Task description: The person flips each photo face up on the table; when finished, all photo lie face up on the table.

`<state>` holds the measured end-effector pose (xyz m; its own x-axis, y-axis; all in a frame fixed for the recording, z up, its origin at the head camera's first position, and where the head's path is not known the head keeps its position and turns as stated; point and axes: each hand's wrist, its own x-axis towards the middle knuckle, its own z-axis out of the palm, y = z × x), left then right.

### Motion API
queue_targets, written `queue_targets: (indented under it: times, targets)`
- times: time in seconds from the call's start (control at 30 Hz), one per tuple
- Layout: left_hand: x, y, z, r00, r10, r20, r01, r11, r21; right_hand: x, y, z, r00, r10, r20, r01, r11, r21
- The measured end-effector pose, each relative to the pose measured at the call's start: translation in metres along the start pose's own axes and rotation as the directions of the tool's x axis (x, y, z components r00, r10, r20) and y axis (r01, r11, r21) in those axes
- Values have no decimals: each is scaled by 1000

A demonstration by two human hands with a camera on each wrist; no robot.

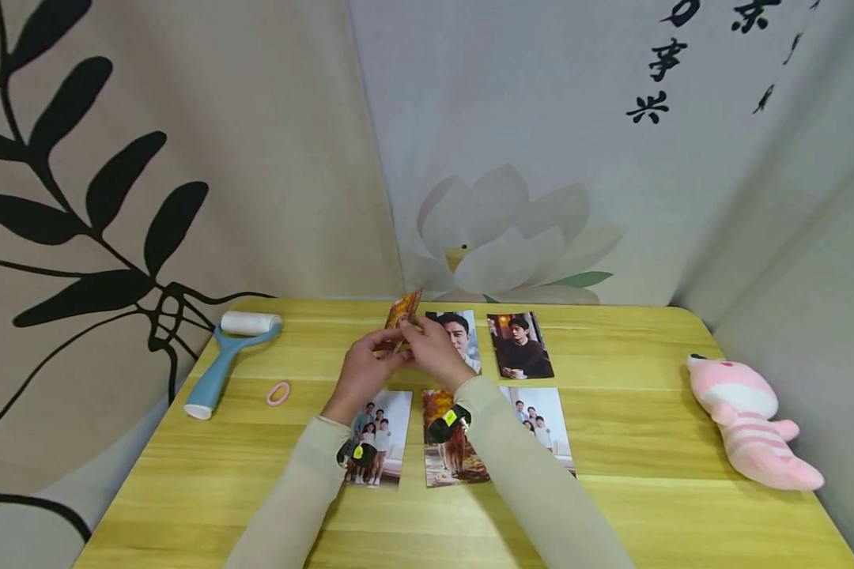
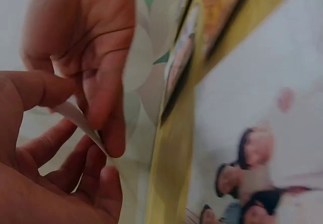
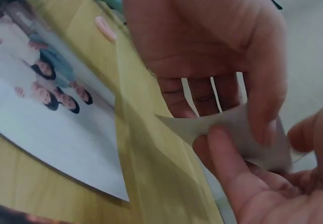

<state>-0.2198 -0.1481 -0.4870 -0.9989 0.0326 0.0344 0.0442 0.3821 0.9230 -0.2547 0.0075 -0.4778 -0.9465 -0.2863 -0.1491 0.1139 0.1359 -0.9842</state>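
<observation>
Both hands meet over the back middle of the table, holding one small photo print (image 1: pixel 406 307) with an orange autumn picture. My left hand (image 1: pixel 366 367) pinches it from the left between thumb and fingers. From the other side my right hand (image 1: pixel 436 353) grips the same print. Its pale back (image 3: pixel 229 128) shows slightly bent in the right wrist view. Below the hands lie a family photo (image 1: pixel 377 446) and an autumn photo (image 1: pixel 455 466), partly covered by the right wrist. A portrait photo (image 1: pixel 464 332) is half hidden behind the right hand.
A photo of a person in a dark sweater (image 1: pixel 519 348) and another family photo (image 1: pixel 546 419) lie to the right. At left are a blue lint roller (image 1: pixel 224 367) and a pink ring (image 1: pixel 278 393). A pink plush toy (image 1: pixel 747 427) lies near the table's right edge.
</observation>
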Motion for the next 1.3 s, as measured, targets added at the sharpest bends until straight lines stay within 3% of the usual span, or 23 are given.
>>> queue_targets:
  times: [0.17,0.47,0.8,0.97,1.13,1.3]
  targets:
    - [-6,-1,6,999,40,17,-40,999,22,1,2,0,999,43,-6,-43,999,20]
    - [-4,-1,3,997,62,37,-64,997,49,-1,3,-2,1000,15,-26,-15,1000,-2]
    - [-2,-12,-8,999,24,36,-25,999,31,-7,-1,-2,999,31,-14,-30,996,89]
    - [0,-18,-14,999,-43,-3,43,999,7,-10,-4,-1,999,35,16,-38,983,182]
    - [3,-23,-18,994,-100,-32,97,991,-89,-13,-5,-2,999,28,27,-34,974,226]
    - [6,-27,-19,984,-175,-23,163,951,-263,-14,-1,-4,999,24,26,-28,978,205]
